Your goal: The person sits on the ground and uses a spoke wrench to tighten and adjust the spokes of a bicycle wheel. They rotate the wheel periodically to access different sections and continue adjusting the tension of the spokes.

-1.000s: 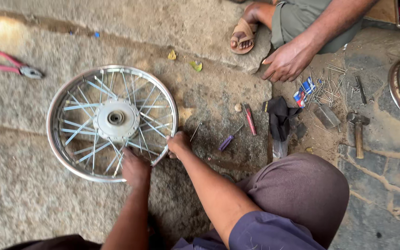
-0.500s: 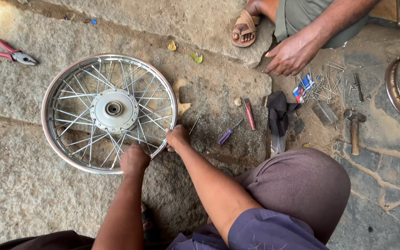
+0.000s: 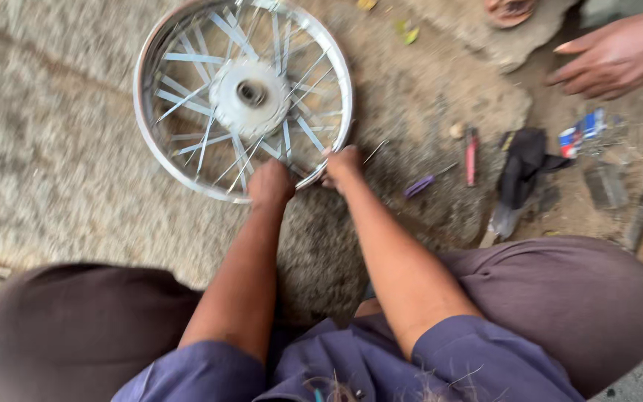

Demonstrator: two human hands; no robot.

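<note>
Spoked wheel (image 3: 243, 97) with hub, flat on stone ground (image 3: 61, 171). Left hand (image 3: 271, 183) closed on rim at 6 o'clock; right hand (image 3: 342, 162) on rim at 4 o'clock. Red tool (image 3: 472, 155), purple tool (image 3: 418, 185), black cloth (image 3: 522, 167) at 3 o'clock; another person's hand (image 3: 608, 59) at 2 o'clock

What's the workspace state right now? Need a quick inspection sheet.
Surface: rough stone ground, dusty, picture blurred.
Job's things: spoked wheel lying flat, hub at centre.
Clutter: red tool, purple tool, black cloth, small blue and red packet, yellow scraps.
Grippers: left hand and right hand both on the near rim; grip unclear in blur.
Cables: nothing seen.
Surroundings: another person's hand and sandalled foot at top right.
</note>
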